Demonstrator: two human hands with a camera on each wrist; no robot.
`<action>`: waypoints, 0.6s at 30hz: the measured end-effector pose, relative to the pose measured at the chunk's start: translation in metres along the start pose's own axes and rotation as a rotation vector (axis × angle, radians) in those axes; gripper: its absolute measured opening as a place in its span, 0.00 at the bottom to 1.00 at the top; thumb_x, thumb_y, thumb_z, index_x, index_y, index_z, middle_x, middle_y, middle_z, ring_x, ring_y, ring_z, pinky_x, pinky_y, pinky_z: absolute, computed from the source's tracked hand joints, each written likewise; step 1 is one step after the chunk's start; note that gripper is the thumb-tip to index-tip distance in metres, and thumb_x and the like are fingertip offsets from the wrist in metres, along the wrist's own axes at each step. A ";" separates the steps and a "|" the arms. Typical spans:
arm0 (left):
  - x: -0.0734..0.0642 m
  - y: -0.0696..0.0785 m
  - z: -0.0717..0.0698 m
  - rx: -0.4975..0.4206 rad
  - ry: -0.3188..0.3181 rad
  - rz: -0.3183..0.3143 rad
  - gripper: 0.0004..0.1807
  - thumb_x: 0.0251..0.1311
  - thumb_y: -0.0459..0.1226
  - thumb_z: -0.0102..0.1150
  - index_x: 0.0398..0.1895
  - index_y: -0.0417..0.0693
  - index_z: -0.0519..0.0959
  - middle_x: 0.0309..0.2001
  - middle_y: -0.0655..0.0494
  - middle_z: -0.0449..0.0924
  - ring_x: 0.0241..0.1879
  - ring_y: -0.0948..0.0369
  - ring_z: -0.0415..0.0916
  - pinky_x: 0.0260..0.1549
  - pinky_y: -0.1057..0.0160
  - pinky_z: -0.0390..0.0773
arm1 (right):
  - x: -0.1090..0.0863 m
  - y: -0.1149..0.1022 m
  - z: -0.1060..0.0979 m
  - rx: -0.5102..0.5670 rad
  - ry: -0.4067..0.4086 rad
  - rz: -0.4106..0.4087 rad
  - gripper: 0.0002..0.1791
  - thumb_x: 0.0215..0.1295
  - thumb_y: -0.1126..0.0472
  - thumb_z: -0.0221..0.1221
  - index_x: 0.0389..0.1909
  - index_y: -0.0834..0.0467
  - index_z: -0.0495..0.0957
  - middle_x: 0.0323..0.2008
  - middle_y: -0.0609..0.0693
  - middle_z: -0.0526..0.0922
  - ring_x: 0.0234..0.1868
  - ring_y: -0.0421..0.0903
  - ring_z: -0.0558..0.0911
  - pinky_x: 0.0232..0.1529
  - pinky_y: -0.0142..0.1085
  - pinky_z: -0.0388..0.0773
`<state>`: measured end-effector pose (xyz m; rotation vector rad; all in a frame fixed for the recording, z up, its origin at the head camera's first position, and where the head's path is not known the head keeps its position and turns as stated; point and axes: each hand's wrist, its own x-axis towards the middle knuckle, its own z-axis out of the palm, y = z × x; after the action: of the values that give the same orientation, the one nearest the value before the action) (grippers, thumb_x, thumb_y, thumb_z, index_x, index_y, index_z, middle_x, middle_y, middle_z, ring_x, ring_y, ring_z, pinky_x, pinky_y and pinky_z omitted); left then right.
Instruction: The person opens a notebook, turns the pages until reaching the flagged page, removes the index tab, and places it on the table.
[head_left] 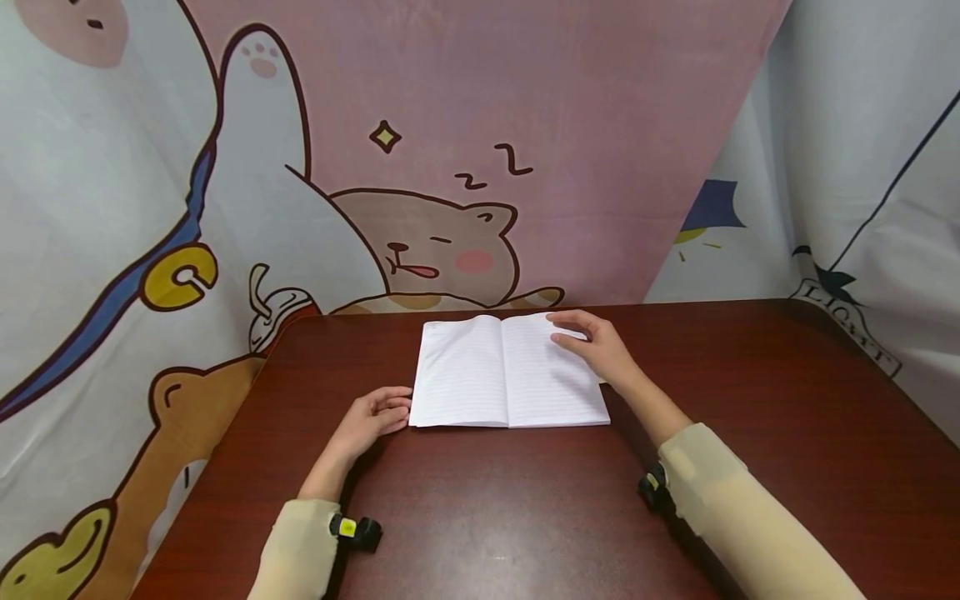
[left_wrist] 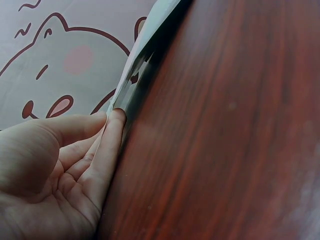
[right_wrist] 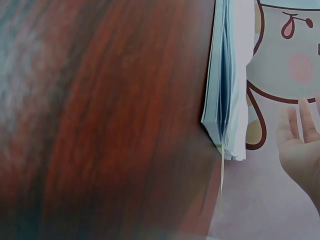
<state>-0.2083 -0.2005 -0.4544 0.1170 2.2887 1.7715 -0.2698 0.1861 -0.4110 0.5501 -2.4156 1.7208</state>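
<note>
An open notebook [head_left: 465, 375] with lined white pages lies on the table, its fold running away from me. My left hand [head_left: 372, 419] is at its left edge. In the left wrist view, the thumb and a finger of the left hand [left_wrist: 75, 165] pinch the notebook's edge [left_wrist: 142, 40] between them. Over the upper part of the right page is my right hand [head_left: 600, 350], thumb and fingers spread and gently bent, holding nothing. The right wrist view has the right hand [right_wrist: 300, 150] apart from the notebook's page stack [right_wrist: 220, 95].
The dark reddish-brown table [head_left: 480, 508] extends around the notebook. A cloth printed with cartoon animals [head_left: 600, 125] hangs behind and beside it. A thin pale strip [right_wrist: 221, 180] sticks out from the notebook's right side. Each wrist carries a small black camera [head_left: 366, 533].
</note>
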 end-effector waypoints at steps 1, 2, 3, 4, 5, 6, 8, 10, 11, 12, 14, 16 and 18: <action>0.000 0.000 0.000 0.001 0.001 -0.001 0.23 0.69 0.29 0.55 0.65 0.30 0.70 0.57 0.32 0.77 0.44 0.67 0.80 0.45 0.72 0.83 | 0.000 0.001 -0.001 0.002 0.005 0.004 0.19 0.66 0.66 0.63 0.57 0.66 0.79 0.58 0.65 0.80 0.63 0.57 0.76 0.65 0.45 0.73; 0.000 0.000 0.000 0.001 0.004 -0.004 0.23 0.68 0.28 0.55 0.65 0.30 0.70 0.57 0.32 0.77 0.44 0.67 0.80 0.45 0.72 0.83 | 0.000 0.001 -0.001 0.007 0.009 0.009 0.19 0.66 0.66 0.63 0.57 0.66 0.79 0.58 0.66 0.80 0.62 0.57 0.76 0.64 0.41 0.74; 0.001 -0.001 0.000 0.000 0.008 -0.007 0.23 0.68 0.28 0.56 0.65 0.31 0.70 0.56 0.33 0.77 0.44 0.68 0.80 0.45 0.72 0.83 | 0.000 0.002 -0.002 0.015 0.012 0.012 0.19 0.66 0.66 0.64 0.57 0.67 0.78 0.58 0.67 0.79 0.62 0.58 0.76 0.62 0.38 0.75; 0.001 -0.001 0.000 0.004 0.007 -0.004 0.23 0.68 0.28 0.55 0.65 0.30 0.70 0.56 0.33 0.78 0.44 0.68 0.80 0.45 0.72 0.83 | 0.000 0.003 -0.002 0.022 0.016 0.018 0.19 0.66 0.66 0.64 0.57 0.67 0.78 0.58 0.68 0.79 0.62 0.57 0.76 0.61 0.35 0.75; 0.001 -0.001 0.001 0.002 0.010 -0.008 0.22 0.68 0.28 0.56 0.65 0.31 0.70 0.56 0.34 0.78 0.43 0.68 0.80 0.44 0.71 0.83 | 0.000 0.004 -0.003 0.025 0.019 0.022 0.19 0.66 0.66 0.64 0.56 0.67 0.78 0.58 0.68 0.79 0.62 0.57 0.76 0.60 0.32 0.75; 0.002 -0.001 0.001 0.001 0.013 -0.014 0.22 0.68 0.28 0.56 0.65 0.32 0.71 0.56 0.34 0.78 0.43 0.68 0.80 0.44 0.71 0.83 | 0.000 0.005 -0.003 0.030 0.022 0.027 0.19 0.66 0.65 0.64 0.56 0.67 0.78 0.58 0.68 0.79 0.61 0.57 0.77 0.58 0.29 0.75; 0.002 -0.002 0.001 0.001 0.019 -0.021 0.22 0.68 0.27 0.56 0.65 0.32 0.71 0.55 0.35 0.78 0.43 0.68 0.80 0.44 0.71 0.83 | -0.001 0.006 -0.004 0.035 0.028 0.033 0.19 0.66 0.65 0.64 0.56 0.67 0.78 0.58 0.66 0.79 0.62 0.57 0.77 0.57 0.25 0.74; 0.002 -0.002 0.001 0.004 0.017 -0.022 0.22 0.68 0.28 0.55 0.65 0.33 0.71 0.56 0.35 0.78 0.43 0.68 0.80 0.45 0.71 0.83 | -0.001 0.007 -0.005 0.029 0.034 0.028 0.19 0.66 0.64 0.64 0.56 0.66 0.78 0.58 0.64 0.80 0.62 0.57 0.77 0.57 0.24 0.74; 0.002 -0.002 0.001 0.000 0.023 -0.027 0.22 0.68 0.27 0.56 0.65 0.33 0.71 0.56 0.36 0.78 0.43 0.68 0.80 0.44 0.71 0.83 | -0.001 0.007 -0.006 0.023 0.038 0.027 0.19 0.66 0.63 0.64 0.56 0.65 0.79 0.57 0.62 0.80 0.62 0.56 0.77 0.57 0.24 0.75; 0.002 -0.002 0.001 0.000 0.024 -0.026 0.22 0.68 0.27 0.56 0.65 0.33 0.71 0.56 0.35 0.78 0.43 0.68 0.80 0.45 0.71 0.83 | -0.002 0.008 -0.007 0.022 0.041 0.025 0.19 0.66 0.63 0.64 0.56 0.65 0.79 0.57 0.61 0.81 0.62 0.57 0.77 0.57 0.24 0.75; 0.001 -0.002 0.001 0.005 0.018 -0.016 0.23 0.68 0.28 0.56 0.65 0.32 0.71 0.56 0.34 0.78 0.44 0.67 0.80 0.45 0.71 0.83 | -0.002 0.010 -0.008 0.010 0.047 0.025 0.19 0.67 0.63 0.64 0.56 0.64 0.79 0.56 0.57 0.82 0.62 0.56 0.77 0.57 0.24 0.74; 0.001 -0.001 0.001 0.004 0.016 -0.010 0.23 0.68 0.28 0.56 0.65 0.32 0.70 0.56 0.34 0.78 0.44 0.67 0.80 0.45 0.71 0.83 | -0.002 0.012 -0.009 0.004 0.052 0.032 0.19 0.67 0.62 0.64 0.56 0.64 0.79 0.55 0.54 0.82 0.62 0.57 0.77 0.56 0.23 0.74; 0.001 -0.001 0.000 0.004 0.010 -0.004 0.23 0.68 0.29 0.56 0.65 0.31 0.70 0.57 0.33 0.77 0.44 0.67 0.80 0.45 0.71 0.83 | -0.002 0.014 -0.010 -0.001 0.053 0.039 0.19 0.67 0.61 0.64 0.56 0.63 0.79 0.54 0.52 0.82 0.62 0.57 0.77 0.55 0.22 0.74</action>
<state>-0.2088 -0.2005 -0.4556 0.1046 2.2976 1.7700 -0.2746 0.1997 -0.4206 0.4541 -2.4059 1.7268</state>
